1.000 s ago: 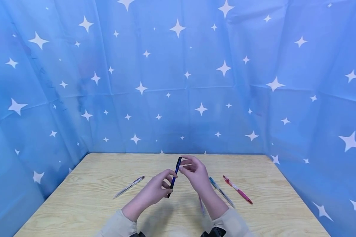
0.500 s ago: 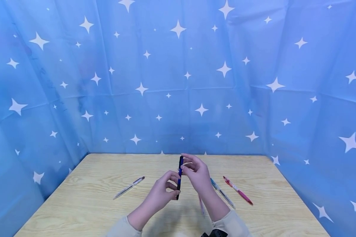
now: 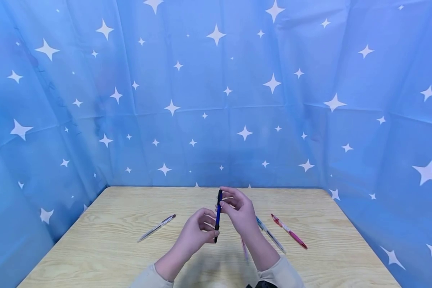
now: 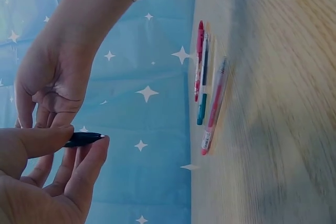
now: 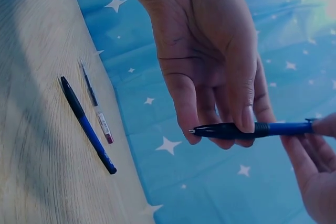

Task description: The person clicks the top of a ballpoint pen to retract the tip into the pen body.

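A blue pen with black ends (image 3: 217,218) is held nearly upright between both hands above the table. My left hand (image 3: 194,232) pinches its lower black part between thumb and fingers; the bare metal point shows in the right wrist view. Around the upper part, the thumb and fingers of my right hand (image 3: 242,212) grip the pen, with the index fingertip at its top end. In the right wrist view, a second blue pen with a black end (image 5: 86,125) lies on the table, unseen in the head view.
On the wooden table (image 3: 104,240), a clear pen (image 3: 156,228) lies at the left. To the right are a pink pen (image 3: 244,249), partly behind the right forearm, a teal-ended pen (image 3: 271,236) and a red pen (image 3: 289,232). A blue star-patterned curtain (image 3: 216,100) stands behind.
The pen has swung from a tilt to nearly upright. My left hand moved slightly right with it, and my right thumb and fingers came onto its upper part. The last half second shows little movement.
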The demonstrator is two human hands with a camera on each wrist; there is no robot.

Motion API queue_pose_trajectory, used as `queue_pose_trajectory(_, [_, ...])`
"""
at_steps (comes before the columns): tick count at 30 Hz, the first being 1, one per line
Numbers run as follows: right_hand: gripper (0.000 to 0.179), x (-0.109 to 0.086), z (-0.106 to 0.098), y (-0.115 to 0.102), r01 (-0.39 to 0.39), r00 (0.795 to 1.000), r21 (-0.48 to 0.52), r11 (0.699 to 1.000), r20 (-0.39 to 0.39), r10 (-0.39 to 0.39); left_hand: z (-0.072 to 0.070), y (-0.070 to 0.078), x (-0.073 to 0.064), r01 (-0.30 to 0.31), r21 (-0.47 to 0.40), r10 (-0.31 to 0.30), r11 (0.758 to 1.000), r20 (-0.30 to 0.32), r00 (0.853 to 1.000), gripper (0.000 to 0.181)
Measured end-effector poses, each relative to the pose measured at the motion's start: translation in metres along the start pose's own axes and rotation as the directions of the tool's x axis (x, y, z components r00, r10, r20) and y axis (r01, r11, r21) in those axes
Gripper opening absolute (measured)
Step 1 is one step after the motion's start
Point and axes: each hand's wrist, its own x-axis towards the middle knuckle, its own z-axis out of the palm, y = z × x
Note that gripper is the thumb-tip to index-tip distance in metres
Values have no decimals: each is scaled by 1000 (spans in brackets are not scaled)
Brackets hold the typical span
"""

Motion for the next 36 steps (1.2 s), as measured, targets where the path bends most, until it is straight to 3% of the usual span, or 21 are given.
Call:
queue_pose_trajectory(6, [37, -2, -1, 1, 8, 1000, 1, 1000, 11, -8, 1, 2, 0, 30, 8, -30, 1000, 5, 1000, 33])
queue_pose_trajectory(16, [36, -3, -3, 0, 26, 999, 26, 999, 17, -27, 4, 4, 1, 27, -18, -28, 999, -30, 999, 29])
queue_pose_trajectory(36, [33, -11, -10, -3, 5, 1000, 36, 999, 29, -6, 6, 9, -3, -20, 42, 21, 999, -7, 1000, 28])
